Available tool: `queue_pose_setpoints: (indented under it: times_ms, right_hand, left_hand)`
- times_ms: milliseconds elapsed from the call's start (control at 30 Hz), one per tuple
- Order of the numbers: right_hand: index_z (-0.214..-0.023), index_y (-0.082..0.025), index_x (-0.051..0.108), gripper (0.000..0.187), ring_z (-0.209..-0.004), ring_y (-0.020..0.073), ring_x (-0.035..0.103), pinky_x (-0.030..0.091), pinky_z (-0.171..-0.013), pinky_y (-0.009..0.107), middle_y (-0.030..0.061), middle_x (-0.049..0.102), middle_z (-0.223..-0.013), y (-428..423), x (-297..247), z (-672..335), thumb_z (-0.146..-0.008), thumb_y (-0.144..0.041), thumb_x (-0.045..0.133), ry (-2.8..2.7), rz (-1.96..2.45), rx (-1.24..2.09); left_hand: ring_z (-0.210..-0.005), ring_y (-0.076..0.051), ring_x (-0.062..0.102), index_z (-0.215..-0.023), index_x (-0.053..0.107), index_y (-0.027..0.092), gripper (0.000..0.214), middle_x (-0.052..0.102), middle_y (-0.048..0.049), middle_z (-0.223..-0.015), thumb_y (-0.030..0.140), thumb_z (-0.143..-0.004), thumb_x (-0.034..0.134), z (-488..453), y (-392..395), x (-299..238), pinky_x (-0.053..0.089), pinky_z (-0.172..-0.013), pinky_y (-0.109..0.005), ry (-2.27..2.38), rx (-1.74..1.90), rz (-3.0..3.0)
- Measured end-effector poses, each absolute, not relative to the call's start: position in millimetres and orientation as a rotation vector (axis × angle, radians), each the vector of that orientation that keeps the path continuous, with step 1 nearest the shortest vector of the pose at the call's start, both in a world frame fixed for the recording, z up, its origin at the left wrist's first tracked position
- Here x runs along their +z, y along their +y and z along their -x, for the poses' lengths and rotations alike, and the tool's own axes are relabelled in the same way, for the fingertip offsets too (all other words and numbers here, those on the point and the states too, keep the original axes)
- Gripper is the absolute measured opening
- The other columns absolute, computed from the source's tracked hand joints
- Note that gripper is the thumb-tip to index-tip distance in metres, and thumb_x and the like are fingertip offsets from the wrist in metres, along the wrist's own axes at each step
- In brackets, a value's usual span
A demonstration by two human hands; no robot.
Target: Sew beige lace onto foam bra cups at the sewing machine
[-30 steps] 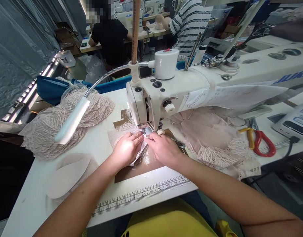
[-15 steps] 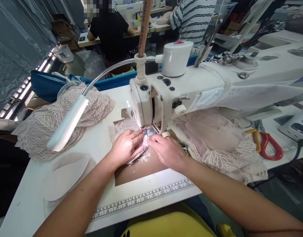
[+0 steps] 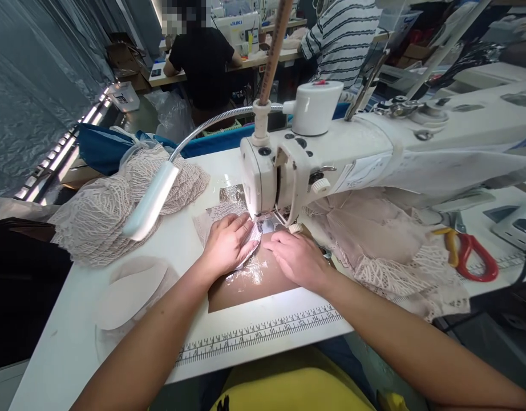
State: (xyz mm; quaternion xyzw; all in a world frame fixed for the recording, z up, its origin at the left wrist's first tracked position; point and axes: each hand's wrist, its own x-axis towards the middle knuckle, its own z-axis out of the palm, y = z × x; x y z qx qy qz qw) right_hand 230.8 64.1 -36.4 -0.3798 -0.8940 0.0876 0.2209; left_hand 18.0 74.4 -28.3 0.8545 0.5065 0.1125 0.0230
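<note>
My left hand [image 3: 226, 242] presses on a piece of pale pink lace fabric [image 3: 253, 235], its thumb and fingers on either side of the folded edge. The fabric reaches close to the needle area of a white sewing machine [image 3: 258, 177]. My right hand [image 3: 299, 258] rests just right of the fabric, fingers bent and drawn together, tips over a shiny brown sheet [image 3: 246, 288]. Whether anything thin is between those fingertips I cannot make out. The needle itself is hard to see. A lit lamp [image 3: 152, 200] on a bendable neck hangs left of the machine.
Stacked lace pieces [image 3: 96, 214] lie at left, smooth cup-shaped pieces [image 3: 128, 297] nearer me. Right of the machine are a lace garment [image 3: 387, 245] and red-and-yellow-handled scissors [image 3: 477, 258]. A ruler strip [image 3: 258, 337] runs along the table's front. Two people sit beyond.
The camera view has shifted, so the scene sits further right. My right fingertips have come slightly away from the fabric edge. My left hand stays on the lace.
</note>
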Motion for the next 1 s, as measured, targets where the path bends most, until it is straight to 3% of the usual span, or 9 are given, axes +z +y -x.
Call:
queue_pose_setpoints:
  times_ms: [100, 300, 400, 500, 567, 667, 767, 900, 1000]
  right_hand:
    - [-0.097, -0.018, 0.071, 0.027, -0.082, 0.0174, 0.06, 0.044, -0.075, 0.03, 0.0055, 0.068, -0.094, 66.9, -37.0, -232.2, -0.085, -0.009, 0.048, -2.38, 1.042, 0.352]
    - [-0.096, -0.017, 0.073, 0.026, -0.086, 0.0214, 0.063, 0.049, -0.077, 0.033, 0.0068, 0.071, -0.093, 72.9, -37.0, -240.1, -0.085, -0.011, 0.05, -2.194, 1.206, 0.341]
    - [-0.097, -0.017, 0.072, 0.024, -0.088, 0.0201, 0.063, 0.048, -0.079, 0.032, 0.0067, 0.071, -0.095, 71.3, -34.3, -242.5, -0.087, -0.013, 0.051, -2.159, 1.129, 0.365]
    - [-0.094, -0.018, 0.07, 0.02, -0.084, 0.0183, 0.061, 0.047, -0.078, 0.031, 0.0053, 0.07, -0.091, 65.1, -31.2, -241.0, -0.089, -0.016, 0.051, -2.234, 0.911, 0.402]
    - [-0.092, -0.018, 0.069, 0.021, -0.079, 0.0173, 0.059, 0.046, -0.076, 0.03, 0.0049, 0.068, -0.084, 60.6, -30.0, -237.8, -0.09, -0.018, 0.049, -2.344, 0.679, 0.394]
    - [-0.098, -0.018, 0.068, 0.02, -0.08, 0.0182, 0.056, 0.044, -0.075, 0.03, 0.0056, 0.066, -0.085, 56.6, -29.1, -232.7, -0.089, -0.025, 0.052, -2.547, 0.539, 0.293]
    - [-0.099, -0.021, 0.067, 0.023, -0.079, 0.019, 0.051, 0.039, -0.071, 0.031, 0.0048, 0.062, -0.087, 54.6, -28.3, -230.0, -0.088, -0.037, 0.055, -2.732, 0.678, 0.133]
    - [-0.099, -0.024, 0.067, 0.024, -0.077, 0.0181, 0.048, 0.035, -0.067, 0.029, 0.0028, 0.058, -0.083, 52.9, -30.2, -228.3, -0.088, -0.041, 0.054, -2.762, 0.77, 0.096]
    - [-0.094, -0.023, 0.066, 0.024, -0.076, 0.0174, 0.046, 0.034, -0.066, 0.029, 0.0021, 0.057, -0.082, 53.7, -34.5, -227.1, -0.086, -0.043, 0.056, -2.757, 0.801, 0.092]
  left_hand:
    - [-0.131, -0.038, 0.035, -0.132, 0.054, 0.02, 0.048, 0.049, -0.012, -0.141, 0.046, -0.094, 0.043, -18.5, 70.4, -28.2, 0.031, -0.103, -0.056, 1.683, 0.325, -2.581]
    - [-0.135, -0.043, 0.029, -0.132, 0.055, 0.022, 0.046, 0.043, -0.0098, -0.146, 0.041, -0.091, 0.048, -8.7, 51.7, -13.5, 0.022, -0.104, -0.068, 1.556, 0.23, -2.444]
    - [-0.135, -0.039, 0.035, -0.124, 0.062, 0.026, 0.041, 0.049, -0.0064, -0.143, 0.039, -0.086, 0.056, -6.8, 30.7, 1.0, 0.023, -0.109, -0.063, 1.165, 0.214, -2.404]
    - [-0.127, -0.028, 0.048, -0.117, 0.067, 0.026, 0.035, 0.059, -0.0056, -0.132, 0.04, -0.086, 0.058, -9.6, 12.0, 10.3, 0.032, -0.111, -0.046, 0.953, 0.399, -2.324]
    - [-0.125, -0.024, 0.051, -0.114, 0.067, 0.023, 0.033, 0.063, -0.0068, -0.126, 0.037, -0.088, 0.054, -8.9, 8.9, 8.7, 0.039, -0.108, -0.039, 1.105, 0.597, -2.249]
    - [-0.124, -0.026, 0.05, -0.115, 0.066, 0.019, 0.036, 0.056, -0.011, -0.133, 0.038, -0.089, 0.048, -1.7, 22.9, -1.7, 0.041, -0.105, -0.04, 1.46, 0.68, -2.15]
    - [-0.125, -0.031, 0.048, -0.125, 0.059, 0.015, 0.048, 0.051, -0.0152, -0.137, 0.033, -0.081, 0.055, 4.9, 45.0, -10.8, 0.039, -0.105, -0.043, 1.591, 0.581, -2.16]
    - [-0.086, -0.023, 0.062, -0.115, 0.061, 0.013, 0.043, 0.066, -0.0065, -0.092, 0.023, -0.075, 0.051, 3.5, 58.9, -12.7, 0.047, -0.078, -0.032, 1.522, 0.424, -2.029]
    - [-0.067, -0.018, 0.053, -0.078, 0.059, 0.015, 0.015, 0.052, 0.0012, -0.066, 0.019, -0.069, 0.047, -0.1, 58.8, -9.1, 0.038, -0.062, -0.026, 1.452, 0.307, -1.928]
